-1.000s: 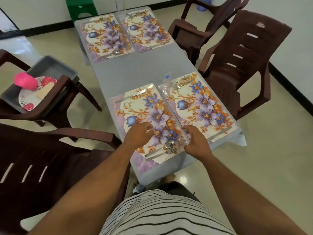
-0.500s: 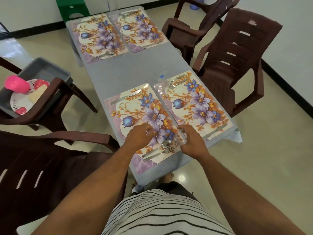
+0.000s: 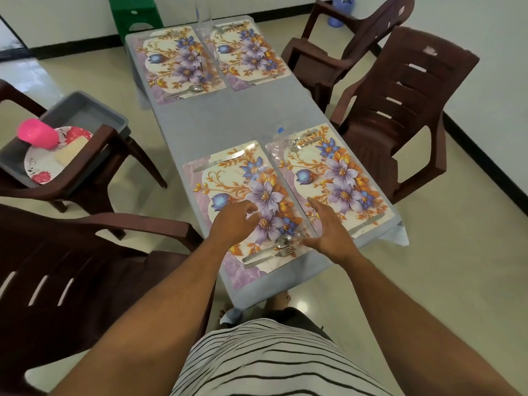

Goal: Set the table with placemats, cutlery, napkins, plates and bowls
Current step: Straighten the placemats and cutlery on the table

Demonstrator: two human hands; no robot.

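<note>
My left hand [image 3: 233, 221] hangs loosely curled, right hand [image 3: 328, 230] wide; four placemats [image 3: 237, 184] and cutlery [image 3: 274, 250] laid; plates [image 3: 48, 164] wait at nine o'clock.

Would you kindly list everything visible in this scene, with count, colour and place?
placemats: four, floral purple and orange, two near, two far on the table
table: one, grey-blue, centre
spoon and fork: one each, silver, near edge of the near left placemat
knife: one, silver, far edge of the same placemat
chairs: four, dark brown, two on each side of the table
tub: one, grey, on a left chair
plate: one, white with red flowers, in the tub
cup: one, pink, on the plate
stool: one, green, beyond the table
left hand: curled, over the near left placemat
right hand: fingers relaxed, beside the spoon
</note>
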